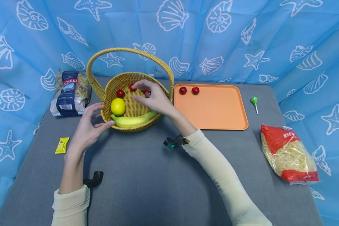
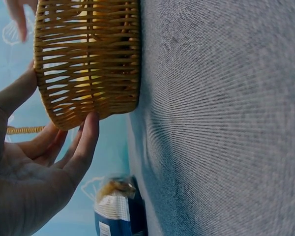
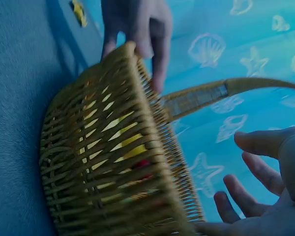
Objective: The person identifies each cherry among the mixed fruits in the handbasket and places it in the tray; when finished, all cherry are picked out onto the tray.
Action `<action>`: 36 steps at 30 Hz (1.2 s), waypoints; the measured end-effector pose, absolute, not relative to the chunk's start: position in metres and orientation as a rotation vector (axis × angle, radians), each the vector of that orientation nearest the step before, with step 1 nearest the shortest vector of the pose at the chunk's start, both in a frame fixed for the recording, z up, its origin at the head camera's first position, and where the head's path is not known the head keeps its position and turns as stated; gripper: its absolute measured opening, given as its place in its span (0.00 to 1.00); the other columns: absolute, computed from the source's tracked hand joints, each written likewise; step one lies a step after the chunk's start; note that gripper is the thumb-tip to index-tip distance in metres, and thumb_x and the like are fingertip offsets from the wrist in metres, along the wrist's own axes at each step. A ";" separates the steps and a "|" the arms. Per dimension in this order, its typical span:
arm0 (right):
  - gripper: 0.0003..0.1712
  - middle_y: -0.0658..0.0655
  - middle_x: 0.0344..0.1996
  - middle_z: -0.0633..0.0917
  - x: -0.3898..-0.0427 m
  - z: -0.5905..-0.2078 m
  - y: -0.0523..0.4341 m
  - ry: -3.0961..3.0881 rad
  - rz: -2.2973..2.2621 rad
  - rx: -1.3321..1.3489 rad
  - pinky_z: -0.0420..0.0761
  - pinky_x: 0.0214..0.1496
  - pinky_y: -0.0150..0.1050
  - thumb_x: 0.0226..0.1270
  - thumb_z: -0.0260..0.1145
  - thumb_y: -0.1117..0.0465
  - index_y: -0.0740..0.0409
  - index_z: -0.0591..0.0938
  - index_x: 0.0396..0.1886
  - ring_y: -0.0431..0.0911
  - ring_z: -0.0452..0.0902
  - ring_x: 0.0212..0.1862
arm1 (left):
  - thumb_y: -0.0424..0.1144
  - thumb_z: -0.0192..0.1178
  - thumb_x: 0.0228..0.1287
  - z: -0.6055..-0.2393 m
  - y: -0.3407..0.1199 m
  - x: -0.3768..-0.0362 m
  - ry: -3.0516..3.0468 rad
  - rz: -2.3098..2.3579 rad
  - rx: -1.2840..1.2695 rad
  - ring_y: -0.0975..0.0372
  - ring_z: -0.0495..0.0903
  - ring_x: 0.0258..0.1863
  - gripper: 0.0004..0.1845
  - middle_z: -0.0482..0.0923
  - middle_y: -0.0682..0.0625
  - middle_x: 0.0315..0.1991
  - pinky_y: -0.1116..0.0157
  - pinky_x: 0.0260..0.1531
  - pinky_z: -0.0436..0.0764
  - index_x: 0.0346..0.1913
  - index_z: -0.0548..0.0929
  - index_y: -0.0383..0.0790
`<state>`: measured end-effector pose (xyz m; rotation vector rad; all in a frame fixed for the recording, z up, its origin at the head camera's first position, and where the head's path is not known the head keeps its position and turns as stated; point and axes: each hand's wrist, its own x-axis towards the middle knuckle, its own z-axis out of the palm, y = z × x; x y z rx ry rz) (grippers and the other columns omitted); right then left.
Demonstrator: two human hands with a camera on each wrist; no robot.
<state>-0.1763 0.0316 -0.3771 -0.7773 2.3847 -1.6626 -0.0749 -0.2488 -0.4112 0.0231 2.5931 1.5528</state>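
Head view: wicker basket (image 1: 131,103) on grey table (image 1: 147,175), far left of centre, holding lemon (image 1: 118,106), banana (image 1: 134,120), cherries (image 1: 120,93). Left hand (image 1: 86,128) relaxed, fingertips touching near-left rim. Right hand (image 1: 153,95) spread loosely above basket, gripping nothing. Orange tray (image 1: 212,108) to right.

Left wrist view: straight fingers (image 2: 86,142) against woven wall (image 2: 88,59).

Right wrist view: right hand (image 3: 265,196) open beside rim (image 3: 172,142).

Judgement: basket stiff, light, rough, non-slip; best held by handle or rim.

Woven wicker basket (image 1: 135,108), matt grey cloth table (image 1: 147,179), smooth matt orange plastic tray (image 1: 214,110), glossy cherries (image 1: 189,90), crinkly shiny plastic bag (image 1: 288,153), printed blue fabric backdrop (image 1: 243,40)
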 end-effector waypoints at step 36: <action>0.21 0.62 0.70 0.81 -0.227 -0.388 -0.023 2.136 -1.067 -0.412 0.79 0.42 0.35 0.75 0.69 0.72 0.62 0.84 0.65 0.46 0.73 0.42 | 0.44 0.71 0.75 -0.414 -0.249 -0.073 2.638 1.541 0.050 0.38 0.66 0.78 0.41 0.52 0.40 0.85 0.85 0.53 0.81 0.82 0.63 0.39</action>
